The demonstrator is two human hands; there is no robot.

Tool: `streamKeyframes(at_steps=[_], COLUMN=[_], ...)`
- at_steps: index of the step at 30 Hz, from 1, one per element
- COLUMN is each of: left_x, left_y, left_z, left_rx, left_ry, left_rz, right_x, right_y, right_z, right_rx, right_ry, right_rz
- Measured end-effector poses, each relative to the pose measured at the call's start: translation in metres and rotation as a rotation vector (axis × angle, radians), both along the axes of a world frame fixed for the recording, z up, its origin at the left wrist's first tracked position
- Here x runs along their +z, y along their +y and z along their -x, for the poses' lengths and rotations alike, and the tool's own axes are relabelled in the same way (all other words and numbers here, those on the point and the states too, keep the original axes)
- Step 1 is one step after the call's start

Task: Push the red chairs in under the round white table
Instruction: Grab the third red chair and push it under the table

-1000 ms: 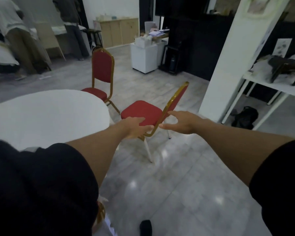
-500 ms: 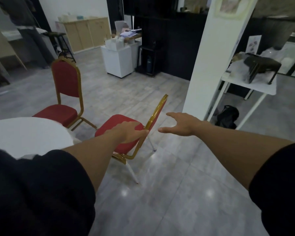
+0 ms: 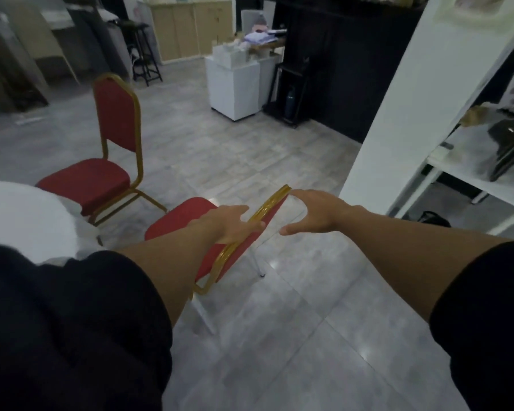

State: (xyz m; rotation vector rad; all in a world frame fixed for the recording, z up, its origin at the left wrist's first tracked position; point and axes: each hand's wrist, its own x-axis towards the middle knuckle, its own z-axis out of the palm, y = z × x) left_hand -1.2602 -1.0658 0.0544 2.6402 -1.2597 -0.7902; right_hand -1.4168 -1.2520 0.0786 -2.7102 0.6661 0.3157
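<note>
Near red-cushioned, gold-framed chair [image 3: 187,221] beside round white table [image 3: 18,218], not under. Left hand [image 3: 229,222] gripping backrest rim; right hand [image 3: 312,213] open, fingertips at top corner. Close right, push evenly w/ both, seat toward table.

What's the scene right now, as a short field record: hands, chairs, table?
left hand: on the near chair's gold back frame, fingers over the rail
right hand: open, fingertips at the top corner of that back
far chair: upright, seat edge at the table, not pushed in
near chair: clear of the table
</note>
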Motion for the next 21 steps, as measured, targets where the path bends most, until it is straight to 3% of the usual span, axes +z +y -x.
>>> streamKeyframes(at_steps=[10, 21], left_x=[-0.05, -0.098], left_y=[-0.07, -0.079], left_z=[-0.037, -0.063], left_rx=[0.182, 0.358], left_ry=[0.146, 0.381], left_rz=[-0.053, -0.195], right_x=[-0.055, -0.114], right_y=[-0.093, -0.111], right_z=[-0.104, -0.183], right_rx=[0.296, 0.739], right_ry=[0.127, 0.262], right_rz=[0.092, 0.098])
